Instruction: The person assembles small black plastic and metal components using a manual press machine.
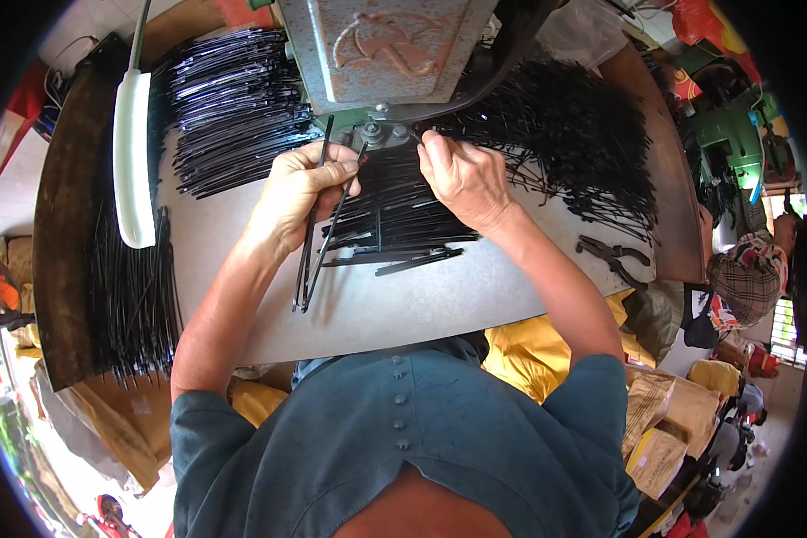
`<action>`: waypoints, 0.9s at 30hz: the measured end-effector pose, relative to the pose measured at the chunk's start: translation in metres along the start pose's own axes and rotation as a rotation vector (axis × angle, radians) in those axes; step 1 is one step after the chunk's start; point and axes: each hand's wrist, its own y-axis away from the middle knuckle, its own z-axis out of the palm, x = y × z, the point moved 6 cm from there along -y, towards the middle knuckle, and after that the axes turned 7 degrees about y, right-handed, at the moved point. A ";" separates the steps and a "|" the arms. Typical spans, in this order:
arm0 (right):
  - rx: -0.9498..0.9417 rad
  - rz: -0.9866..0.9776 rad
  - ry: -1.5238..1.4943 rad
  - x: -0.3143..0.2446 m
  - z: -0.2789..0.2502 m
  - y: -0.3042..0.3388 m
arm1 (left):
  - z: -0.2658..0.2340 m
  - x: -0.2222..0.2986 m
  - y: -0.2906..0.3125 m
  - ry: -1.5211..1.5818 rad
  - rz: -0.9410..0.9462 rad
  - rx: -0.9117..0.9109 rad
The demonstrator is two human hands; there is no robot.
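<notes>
My left hand [300, 190] grips a few thin black metal rods [312, 260] that run from the machine's base down toward me. My right hand [462, 179] pinches the end of a rod at the foot of the grey metal press [386, 49], just under its bolts [372, 134]. Between my hands lies a flat heap of the same black rods [399, 224] on the grey metal worktable [403, 305].
Large piles of black rods lie at back left [233, 108], back right [574, 134] and on the left edge [134, 305]. A white handle [133, 157] stands left. Black pliers [611, 258] rest at the right. Another person [744, 278] sits at right; brown cartons [668, 421] are below.
</notes>
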 end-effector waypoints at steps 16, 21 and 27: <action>-0.304 1.012 -1.478 -0.002 0.032 -0.004 | 0.002 -0.002 -0.002 0.101 -0.056 -0.017; -0.344 1.013 -1.499 -0.004 0.032 -0.010 | 0.002 0.001 -0.002 0.141 -0.059 -0.029; -0.341 0.998 -1.474 -0.006 0.032 -0.009 | 0.002 0.001 -0.001 0.140 -0.055 -0.026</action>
